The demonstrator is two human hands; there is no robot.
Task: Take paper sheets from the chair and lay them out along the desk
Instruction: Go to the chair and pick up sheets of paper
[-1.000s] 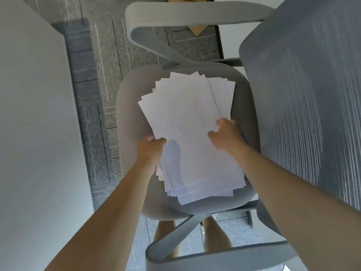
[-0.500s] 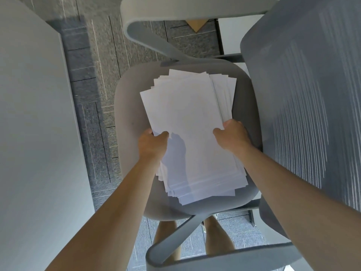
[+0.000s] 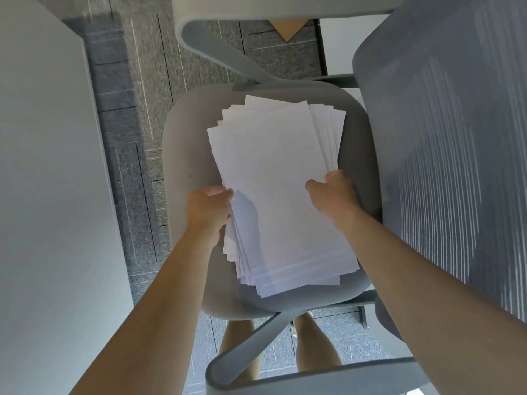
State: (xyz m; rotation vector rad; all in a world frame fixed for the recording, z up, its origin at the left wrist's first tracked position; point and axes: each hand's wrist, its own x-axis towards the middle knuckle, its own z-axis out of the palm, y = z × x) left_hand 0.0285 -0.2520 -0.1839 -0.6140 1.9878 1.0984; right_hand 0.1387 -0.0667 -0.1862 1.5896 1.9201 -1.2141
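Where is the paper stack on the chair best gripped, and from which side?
By its two long edges near mid-length, one hand from each side, where the left hand and right hand sit. The paper stack lies flat and fanned on the chair seat; a one-sided grip would likely spill sheets.

Dark grey carpet tiles with thin pale lines cover the floor (image 3: pixel 154 81). A pale, plain surface (image 3: pixel 42 195) fills the left side, and a darker band of shade lies on the floor along its edge. A grey chair (image 3: pixel 188 155) stands near it, its mesh back (image 3: pixel 442 138) streaked with light on the right. A tan cardboard corner (image 3: pixel 288 29) shows on the floor beyond the chair.
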